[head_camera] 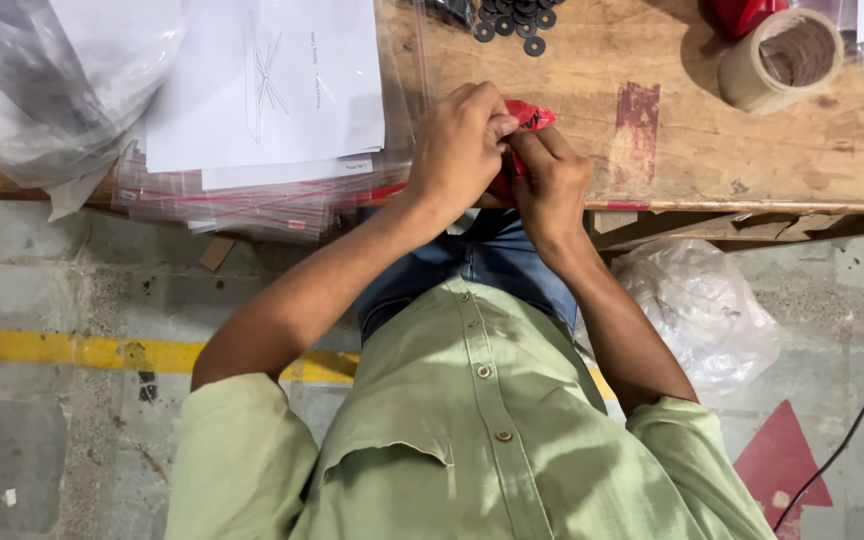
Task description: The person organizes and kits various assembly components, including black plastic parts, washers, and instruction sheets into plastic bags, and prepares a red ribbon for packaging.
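Note:
Both hands meet at the near edge of a wooden workbench (672, 150). My left hand (457, 145) and my right hand (550, 180) together pinch a small red plastic packet (530, 116), fingers closed on it. Most of the packet is hidden between the fingers; only a red corner shows at the top. A pile of small black washers (517, 18) lies on the bench just beyond the hands.
White printed sheets (262, 80) lie on a stack of clear red-striped bags (252, 205) at the left. A large clear plastic bag (52, 80) fills the far left. A tape roll (782, 55) stands at the right. Under the bench lies a crumpled plastic bag (702, 310).

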